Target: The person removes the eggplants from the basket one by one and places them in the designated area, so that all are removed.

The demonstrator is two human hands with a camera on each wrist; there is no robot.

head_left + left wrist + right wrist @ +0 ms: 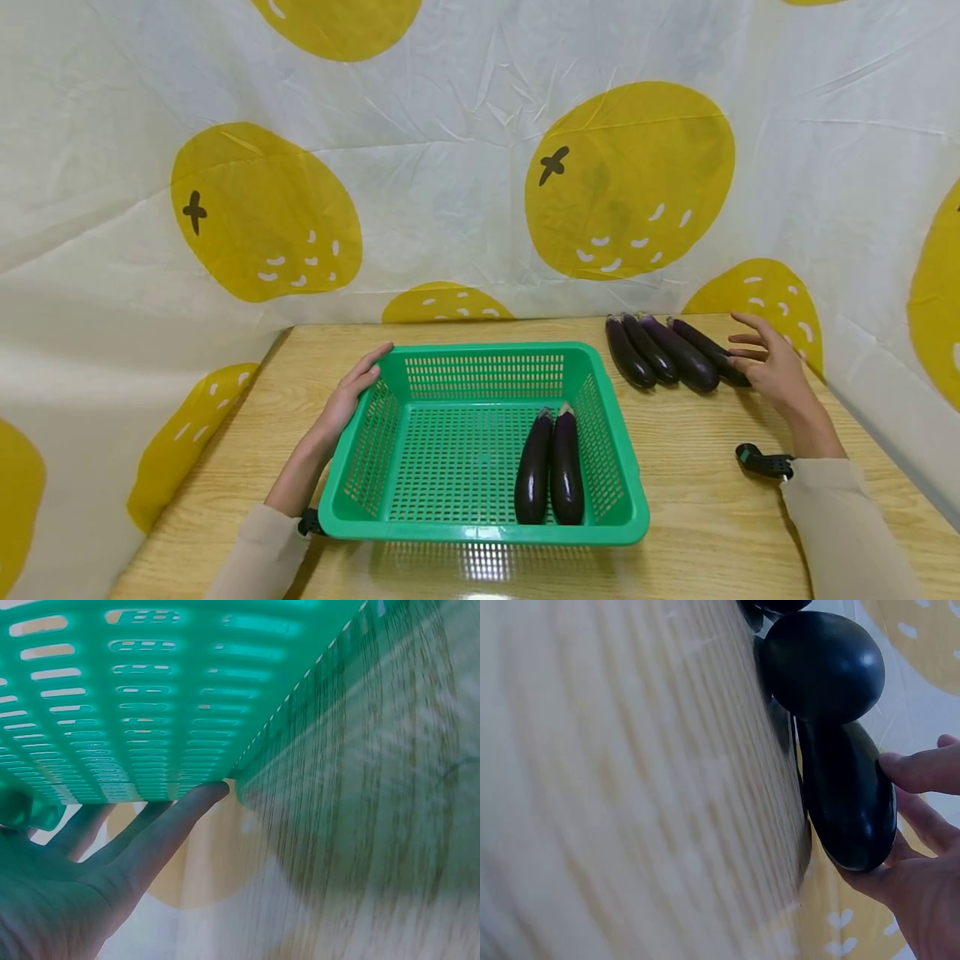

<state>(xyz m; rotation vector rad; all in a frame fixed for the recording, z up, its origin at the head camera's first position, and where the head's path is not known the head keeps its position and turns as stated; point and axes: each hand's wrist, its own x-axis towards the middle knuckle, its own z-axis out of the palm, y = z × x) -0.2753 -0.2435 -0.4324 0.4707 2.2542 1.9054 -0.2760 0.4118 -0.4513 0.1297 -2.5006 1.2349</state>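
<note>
A green plastic basket (483,533) with slotted walls stands on the table, and two dark purple eggplants (533,471) lie side by side in its right part. My left hand (351,404) rests against the basket's left side near the back corner. In the left wrist view its fingers (169,832) extend straight along the outer wall. Several more eggplants (678,358) lie in a row at the back right. Beside the rightmost eggplant (847,795), my right hand (776,371) has its fingers spread, with the fingertips at the eggplant's near end; firm contact is hard to tell.
The wooden table (690,483) meets a white cloth (450,208) printed with yellow fruit along its back and sides. Dark wrist straps (765,462) sit at both sleeves.
</note>
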